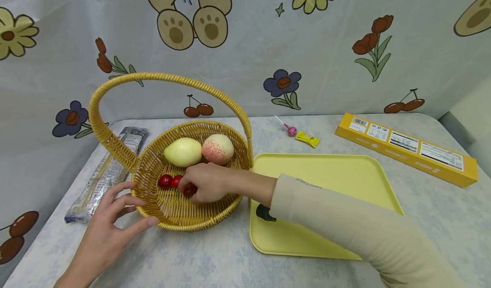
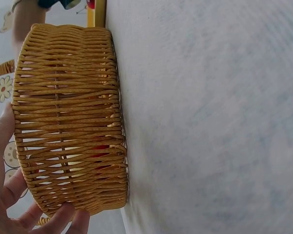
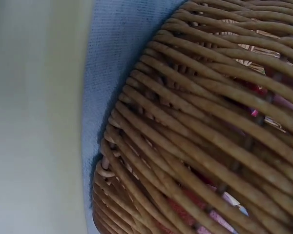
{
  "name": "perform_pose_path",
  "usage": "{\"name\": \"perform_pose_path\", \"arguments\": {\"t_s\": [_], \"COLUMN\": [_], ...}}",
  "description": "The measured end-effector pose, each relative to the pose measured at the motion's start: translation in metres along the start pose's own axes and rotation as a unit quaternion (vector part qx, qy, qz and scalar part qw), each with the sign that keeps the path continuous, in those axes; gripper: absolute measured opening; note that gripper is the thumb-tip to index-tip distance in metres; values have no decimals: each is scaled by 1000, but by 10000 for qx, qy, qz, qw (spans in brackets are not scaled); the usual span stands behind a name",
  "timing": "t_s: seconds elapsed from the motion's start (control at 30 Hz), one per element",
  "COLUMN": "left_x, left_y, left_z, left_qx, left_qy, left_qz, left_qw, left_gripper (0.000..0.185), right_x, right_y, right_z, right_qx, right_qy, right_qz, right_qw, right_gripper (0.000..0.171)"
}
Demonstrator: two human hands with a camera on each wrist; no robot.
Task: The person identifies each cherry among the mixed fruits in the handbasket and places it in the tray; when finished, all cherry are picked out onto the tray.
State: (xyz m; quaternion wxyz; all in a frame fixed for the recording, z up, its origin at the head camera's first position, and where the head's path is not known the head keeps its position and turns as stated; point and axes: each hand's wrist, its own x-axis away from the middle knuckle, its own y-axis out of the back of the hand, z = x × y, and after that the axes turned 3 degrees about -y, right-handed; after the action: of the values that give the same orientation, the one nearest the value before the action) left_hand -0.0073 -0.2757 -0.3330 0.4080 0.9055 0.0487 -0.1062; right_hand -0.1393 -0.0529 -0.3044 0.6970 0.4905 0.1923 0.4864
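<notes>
On the table, left hand spreads against the basket, right hand pinches a cherry.

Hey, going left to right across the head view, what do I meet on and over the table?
Left hand, woven basket, lollipop, yellow-wrapped candy, long yellow box. The right hand, yellow tray and silver packet overlap others' spans, so I left them out.

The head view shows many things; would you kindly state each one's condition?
Wicker basket: upright, handle raised
Left grip: relaxed, touching basket rim
Right grip: curled round a dark red fruit
Two other red fruits: lying in basket
Pear: lying in basket
Peach: lying in basket
Yellow tray: flat, partly hidden
Lollipop: lying down
Yellow sweet: lying, wrapped
Orange-yellow box: lying, seemingly closed
Silvery packet: lying flat
</notes>
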Motion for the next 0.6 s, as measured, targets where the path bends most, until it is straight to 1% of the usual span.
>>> {"name": "perform_pose_path", "arguments": {"t_s": [0.3,0.6], "left_x": [1,1], "left_y": [0,-1], "left_z": [0,0], "left_qx": [15,39], "left_qy": [-108,-156], "left_qz": [-67,-109], "left_qw": [9999,9998], "left_gripper": [24,25], "right_x": [-4,-2], "right_y": [-3,-2], "right_z": [-2,-4], "right_qx": [41,-164], "right_qy": [83,239], "right_qz": [108,-55], "right_qw": [9999,9996], "right_gripper": [35,34]}}
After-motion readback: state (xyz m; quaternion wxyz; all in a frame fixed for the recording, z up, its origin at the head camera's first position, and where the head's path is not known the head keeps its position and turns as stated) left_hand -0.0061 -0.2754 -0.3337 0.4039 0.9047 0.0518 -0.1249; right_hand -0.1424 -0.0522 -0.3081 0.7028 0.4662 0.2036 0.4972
